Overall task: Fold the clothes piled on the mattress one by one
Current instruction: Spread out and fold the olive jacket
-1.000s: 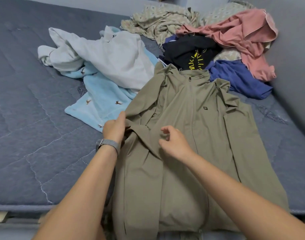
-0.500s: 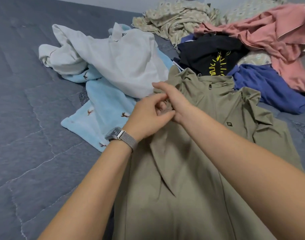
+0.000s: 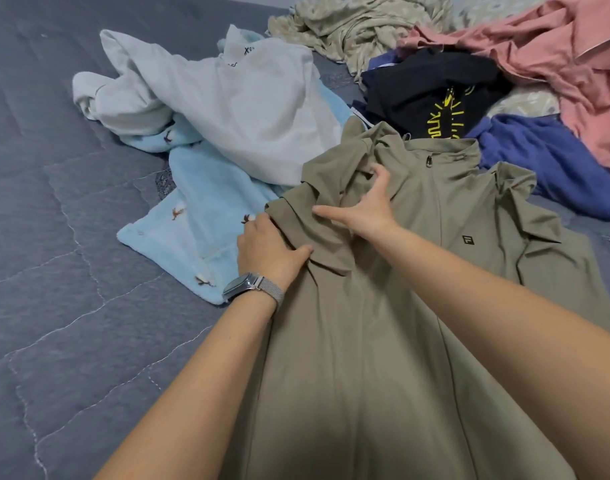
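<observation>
Grey quilted mattress fills the left of the frame and runs under everything you are working on. Moving right, a white sweatshirt lies crumpled over a light blue fleece garment, both just left of your work. At centre and lower right the olive zip jacket is spread front up, collar toward the top of the frame, with its left sleeve already brought in over the chest.

Your left hand, with a wristwatch on the wrist, sits at the jacket's left edge; its thumb lies on top of the folded sleeve and the fingers tuck under the cloth, so it has a pinch on that fold. Your right hand crosses over just right of it, fingers spread and flat on the shoulder and collar fabric, pressing rather than gripping.

You look to be in the sleeve-folding step on this first piece: flattening the left shoulder fold. Next you will likely need to smooth that crease down, then bring the right sleeve in the same way before folding the body up.

Upper right, the rest of the pile waits: a beige patterned cloth, a black shirt with yellow print, a blue garment and a pink garment.
</observation>
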The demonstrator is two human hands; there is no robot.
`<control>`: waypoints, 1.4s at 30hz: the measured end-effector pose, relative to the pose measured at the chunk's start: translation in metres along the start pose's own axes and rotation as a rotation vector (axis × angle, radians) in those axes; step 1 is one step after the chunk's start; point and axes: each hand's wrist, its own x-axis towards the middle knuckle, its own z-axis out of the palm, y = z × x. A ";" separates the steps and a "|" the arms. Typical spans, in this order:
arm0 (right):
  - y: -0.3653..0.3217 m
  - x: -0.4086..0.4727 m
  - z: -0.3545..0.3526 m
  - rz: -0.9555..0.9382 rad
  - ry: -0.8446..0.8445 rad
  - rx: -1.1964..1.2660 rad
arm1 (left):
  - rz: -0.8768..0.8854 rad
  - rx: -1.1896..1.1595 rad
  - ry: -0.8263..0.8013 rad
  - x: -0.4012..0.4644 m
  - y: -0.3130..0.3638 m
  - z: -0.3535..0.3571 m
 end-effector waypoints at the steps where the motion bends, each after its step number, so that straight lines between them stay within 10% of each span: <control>1: -0.003 -0.001 0.003 -0.100 0.064 -0.132 | 0.008 -0.006 0.006 -0.001 0.002 0.002; 9: -0.029 0.013 0.016 -0.483 0.123 -0.948 | -0.188 -0.385 -0.057 0.014 0.011 0.000; 20: -0.042 0.055 -0.004 0.261 0.142 0.243 | -0.430 -1.220 -0.111 0.037 -0.005 -0.007; 27: -0.024 0.021 0.016 0.312 -0.223 0.146 | -0.007 -0.380 -0.218 0.032 -0.008 0.005; 31: -0.018 0.033 0.007 0.189 0.000 -0.022 | 0.030 -0.333 -0.182 0.032 -0.012 0.003; 42: 0.057 -0.033 -0.113 -0.212 -0.114 -0.801 | 0.253 -0.067 0.092 -0.023 -0.014 -0.021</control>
